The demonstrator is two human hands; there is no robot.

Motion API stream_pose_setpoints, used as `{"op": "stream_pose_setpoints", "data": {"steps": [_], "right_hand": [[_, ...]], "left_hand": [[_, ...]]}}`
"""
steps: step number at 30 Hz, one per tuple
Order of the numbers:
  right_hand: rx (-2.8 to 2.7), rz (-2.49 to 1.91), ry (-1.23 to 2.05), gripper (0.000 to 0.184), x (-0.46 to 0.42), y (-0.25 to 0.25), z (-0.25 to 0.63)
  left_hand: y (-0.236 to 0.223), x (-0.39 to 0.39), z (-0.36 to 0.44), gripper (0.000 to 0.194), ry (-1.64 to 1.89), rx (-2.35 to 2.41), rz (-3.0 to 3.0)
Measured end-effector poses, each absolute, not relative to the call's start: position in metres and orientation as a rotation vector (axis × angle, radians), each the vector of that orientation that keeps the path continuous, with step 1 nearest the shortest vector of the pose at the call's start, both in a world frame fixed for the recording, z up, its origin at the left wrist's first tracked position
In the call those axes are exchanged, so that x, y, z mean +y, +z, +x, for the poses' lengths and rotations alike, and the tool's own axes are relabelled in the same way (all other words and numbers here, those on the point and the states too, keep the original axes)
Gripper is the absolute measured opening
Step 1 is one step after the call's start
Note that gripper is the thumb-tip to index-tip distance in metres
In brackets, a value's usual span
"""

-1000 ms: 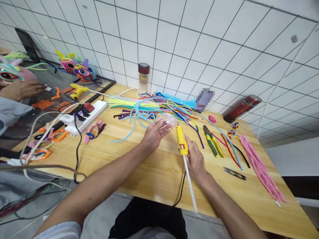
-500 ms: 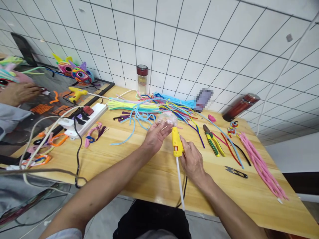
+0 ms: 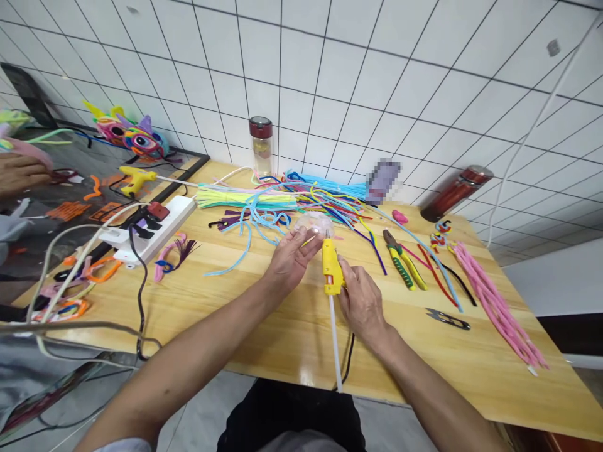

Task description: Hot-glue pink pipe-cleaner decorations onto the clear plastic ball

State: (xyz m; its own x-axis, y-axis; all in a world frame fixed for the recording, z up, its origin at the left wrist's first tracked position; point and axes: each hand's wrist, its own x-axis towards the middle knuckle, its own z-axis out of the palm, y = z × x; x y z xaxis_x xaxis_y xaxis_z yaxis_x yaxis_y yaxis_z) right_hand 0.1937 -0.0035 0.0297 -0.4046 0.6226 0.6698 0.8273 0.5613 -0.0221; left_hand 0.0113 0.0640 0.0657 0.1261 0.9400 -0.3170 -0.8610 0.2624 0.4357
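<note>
A white tiled wall (image 3: 301,75) fills the top of the frame, and a light wooden table (image 3: 226,333) spreads across the middle and lower part. At upper center stands a clear bottle (image 3: 262,154) with a dark red lid; something pale and yellowish shows through its side, though what it is cannot be told. The red flask (image 3: 455,196) at right is opaque, its contents hidden.

Near the center, the left hand (image 3: 292,258) pinches a clear plastic piece (image 3: 313,221) between thumb and fingers. The right hand (image 3: 363,302) has its fingers curled around a yellow glue gun (image 3: 332,270), its nozzle close against the piece's right edge; contact cannot be made out. A white glue stick (image 3: 335,345) juts from the gun's back toward the bottom of the frame.

Behind the hands lie bundled pipe cleaners (image 3: 249,198). At left, a white power strip (image 3: 164,227) holds several plugs; at the left edge, a co-worker's hand (image 3: 21,174) touches something pink, its fingers partly blurred.
</note>
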Motion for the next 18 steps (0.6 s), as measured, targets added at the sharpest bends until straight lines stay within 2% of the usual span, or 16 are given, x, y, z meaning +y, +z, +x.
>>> {"op": "stream_pose_setpoints", "data": {"steps": [18], "right_hand": [[-2.157,-1.157,-0.359,0.066,-0.0071,0.0282,0.1948]], "left_hand": [[0.0632,0.0637,0.0119,0.013,1.306,0.591,0.135]]}}
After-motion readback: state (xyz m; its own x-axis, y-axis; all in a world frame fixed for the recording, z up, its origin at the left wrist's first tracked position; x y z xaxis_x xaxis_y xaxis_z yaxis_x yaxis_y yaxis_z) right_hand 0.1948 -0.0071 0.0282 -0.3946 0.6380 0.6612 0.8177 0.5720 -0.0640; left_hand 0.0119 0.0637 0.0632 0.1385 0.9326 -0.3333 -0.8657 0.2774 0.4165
